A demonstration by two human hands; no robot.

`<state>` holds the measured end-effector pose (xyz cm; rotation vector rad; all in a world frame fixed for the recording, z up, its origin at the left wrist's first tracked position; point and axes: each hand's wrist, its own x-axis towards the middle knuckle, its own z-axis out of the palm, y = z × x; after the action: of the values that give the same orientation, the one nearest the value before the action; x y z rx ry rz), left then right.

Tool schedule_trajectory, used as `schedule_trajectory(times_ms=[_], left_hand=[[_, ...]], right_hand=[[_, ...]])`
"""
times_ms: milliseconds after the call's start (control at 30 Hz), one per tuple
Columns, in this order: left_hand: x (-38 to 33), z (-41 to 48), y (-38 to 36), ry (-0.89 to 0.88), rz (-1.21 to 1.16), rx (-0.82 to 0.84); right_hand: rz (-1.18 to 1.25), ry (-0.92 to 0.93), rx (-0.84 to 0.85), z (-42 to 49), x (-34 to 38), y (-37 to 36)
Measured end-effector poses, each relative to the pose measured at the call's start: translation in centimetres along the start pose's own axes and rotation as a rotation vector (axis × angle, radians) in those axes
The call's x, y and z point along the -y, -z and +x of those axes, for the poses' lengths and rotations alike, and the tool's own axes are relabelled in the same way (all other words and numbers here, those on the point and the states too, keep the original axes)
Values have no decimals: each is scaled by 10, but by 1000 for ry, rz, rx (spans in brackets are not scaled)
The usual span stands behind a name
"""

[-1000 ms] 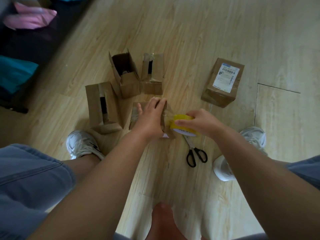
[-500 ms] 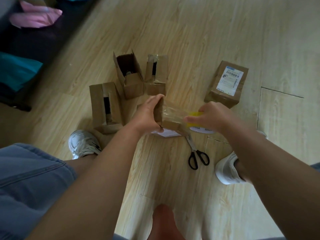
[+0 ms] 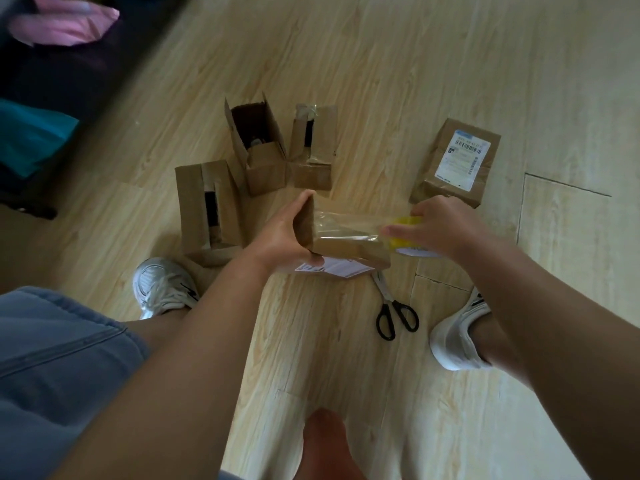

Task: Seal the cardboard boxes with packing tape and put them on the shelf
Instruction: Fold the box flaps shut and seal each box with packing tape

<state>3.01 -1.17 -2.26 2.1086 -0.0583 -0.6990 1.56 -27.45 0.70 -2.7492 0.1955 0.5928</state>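
Observation:
A small cardboard box (image 3: 349, 249) with a white label on its underside is tipped up just above the floor. My left hand (image 3: 282, 235) grips its left end, thumb underneath. My right hand (image 3: 438, 225) holds a yellow roll of packing tape (image 3: 405, 237) at the box's right end. A clear strip of tape (image 3: 346, 223) stretches from the roll across the box's top. Three unsealed boxes stand behind: one at the left (image 3: 207, 209), one with raised flaps (image 3: 258, 148), one beside it (image 3: 311, 147).
A labelled box (image 3: 457, 161) lies at the right. Black-handled scissors (image 3: 393, 306) lie on the wooden floor between my white shoes (image 3: 161, 287) (image 3: 457, 336). Dark furniture with pink cloth (image 3: 65, 24) and teal cloth (image 3: 31, 136) fills the upper left.
My left hand went from pressing flat on the box to gripping its left end and tipping it up. My right hand pulled the tape roll to the right, drawing tape over the box.

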Motion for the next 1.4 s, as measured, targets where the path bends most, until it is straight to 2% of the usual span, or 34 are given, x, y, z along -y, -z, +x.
schedule_trajectory(times_ms=[233,300,433,500,667,867,1000,1133,1233,1400], left_hand=[[36,2,-9,35,-11,-105],[45,1,-19,40,-64,-119],[56,4,-37,61,-93,-171],[62,6,-43,73,-57,-187],[76,5,-52,96,27,-222],[82,6,-58,143,94,-226],[77,-5,-65,145,267,-261],[67,-22,-80,-3,478,-365],[70,-26,-90,-79,618,-314],[72,-18,-82,8,668,-190]], right_hand=[[129,88,-11,6,6,-4],[7,102,-66,5,13,-5],[-284,215,-325,6,29,-20],[-380,251,-364,7,38,-25],[-524,271,-270,9,63,-32],[-481,221,-245,15,62,-36],[-456,207,-246,14,58,-32],[-440,211,-236,13,61,-34],[-466,197,-232,11,64,-33],[-395,225,-178,2,59,-19]])
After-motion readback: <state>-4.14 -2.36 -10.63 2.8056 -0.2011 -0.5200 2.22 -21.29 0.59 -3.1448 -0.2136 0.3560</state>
